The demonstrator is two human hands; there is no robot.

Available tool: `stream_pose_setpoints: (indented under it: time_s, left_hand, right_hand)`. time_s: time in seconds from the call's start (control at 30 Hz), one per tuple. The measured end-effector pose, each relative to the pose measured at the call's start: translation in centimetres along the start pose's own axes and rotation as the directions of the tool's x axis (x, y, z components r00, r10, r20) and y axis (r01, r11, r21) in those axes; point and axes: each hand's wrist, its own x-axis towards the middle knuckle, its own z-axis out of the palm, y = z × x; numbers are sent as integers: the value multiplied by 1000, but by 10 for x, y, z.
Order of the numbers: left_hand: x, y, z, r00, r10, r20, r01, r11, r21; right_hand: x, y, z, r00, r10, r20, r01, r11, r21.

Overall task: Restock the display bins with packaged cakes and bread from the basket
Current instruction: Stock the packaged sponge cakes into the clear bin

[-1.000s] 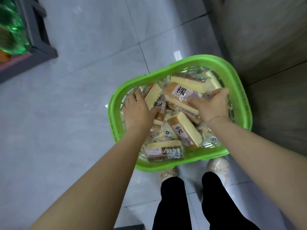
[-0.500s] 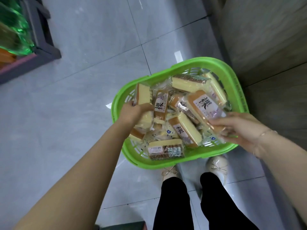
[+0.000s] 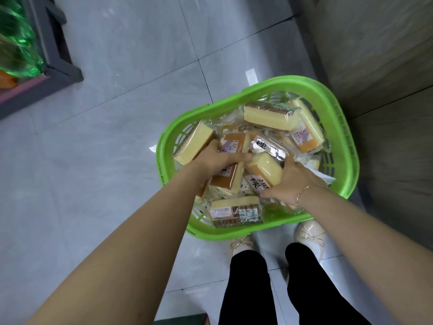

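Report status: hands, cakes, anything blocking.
Left hand grips wrapped cakes. Right hand grips another wrapped cake. Both inside green basket on the floor, still full. Nothing blocking.

Grey tiled floor [image 3: 112, 141] seen throughout; dark shelf base [image 3: 59, 66] placed at upper left, green-wrapped goods [image 3: 16, 43] stacked on it; grey cabinet [image 3: 379, 55] set at right; cream shoes [image 3: 310, 233] worn below black trousers [image 3: 248, 289]
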Motion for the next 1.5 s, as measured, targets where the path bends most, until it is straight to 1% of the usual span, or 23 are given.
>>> stream_pose_setpoints:
  time_s: [0.07, 0.17, 0.23, 0.27, 0.33, 0.4, 0.47, 0.53, 0.57, 0.63, 0.7, 0.73, 0.77, 0.83, 0.87, 0.93, 1.0, 1.07, 1.1, 1.23, 1.4, 1.5]
  left_hand:
    - [6, 6, -1, 1000, -16, 16, 16, 1000, -4]
    - [13, 7, 3, 1000, -25, 8, 25, 999, -26]
    - [14, 7, 7, 999, -39, 1, 39, 999, -28]
    - [15, 7, 8, 999, -37, -3, 37, 999, -30]
    - [16, 6, 7, 999, -34, -13, 33, 997, -63]
    - [15, 5, 3, 998, -61, -7, 60, 987, -152]
    - [11, -1, -3, 998, -60, 6, 59, 967, -248]
    - [7, -9, -8, 999, -35, 11, 36, 951, -307]
    - [3, -15, -11, 999, -25, 36, 36, 943, -330]
    - [-4, -24, -12, 991, -17, 132, 66, 926, -373]
    - [-9, -33, -10, 974, 9, 225, 89, 903, -421]
    - [-10, -38, -9, 967, 19, 254, 96, 896, -433]
    - [-11, -42, -8, 962, 24, 272, 102, 893, -438]
    - [-14, -52, -6, 954, 10, 299, 135, 879, -458]
    - [-16, -56, -5, 953, 3, 304, 151, 864, -480]
    - [-18, -63, -2, 953, 21, 301, 152, 829, -539]
    - [-23, -64, 2, 951, 60, 303, 126, 819, -559]
    - [-29, -63, 4, 951, 82, 300, 98, 837, -538]
    - [-31, -63, 4, 951, 86, 298, 90, 844, -529]
    - [-42, -59, 2, 946, 111, 304, 82, 827, -557]
    - [-83, -26, -6, 932, 211, 295, 7, 802, -598]
    - [-128, 11, -16, 899, 289, 330, -30, 791, -611]
  right_hand:
    - [2, -4, 4, 1000, 10, -17, -10, 999, 39]
    - [-1, -5, 20, 987, 43, -152, -25, 993, 117]
    - [-2, -4, 32, 971, 105, -213, -60, 976, 208]
    - [-1, -4, 37, 967, 135, -218, -70, 957, 282]
    - [1, -3, 43, 969, 169, -178, -74, 894, 442]
    - [1, 0, 44, 978, 177, -112, -85, 822, 563]
    - [2, 5, 42, 985, 158, -76, -76, 778, 623]
    - [3, 11, 38, 991, 117, -68, -42, 743, 668]
    - [2, 13, 36, 994, 96, -60, -25, 702, 711]
    - [1, 18, 31, 997, 60, -49, 3, 602, 799]
    - [-1, 24, 26, 1000, 23, 7, -18, 527, 850]
    - [-1, 28, 24, 998, -5, 69, -57, 502, 863]
    - [0, 31, 22, 989, -37, 142, -104, 502, 859]
    - [0, 31, 19, 957, -100, 272, -177, 540, 822]
    - [0, 29, 18, 943, -116, 312, -203, 544, 814]
    - [2, 25, 15, 933, -114, 343, -237, 522, 819]
    - [4, 24, 14, 923, -143, 357, -267, 428, 863]
    - [2, 24, 16, 907, -208, 365, -293, 309, 905]
    - [0, 23, 16, 903, -236, 358, -294, 268, 917]
    - [-17, 15, 14, 903, -276, 331, -282, 201, 938]
    - [-57, 3, -11, 897, -365, 249, -261, 15, 965]
    - [-98, -9, -42, 907, -372, 198, -247, -89, 965]
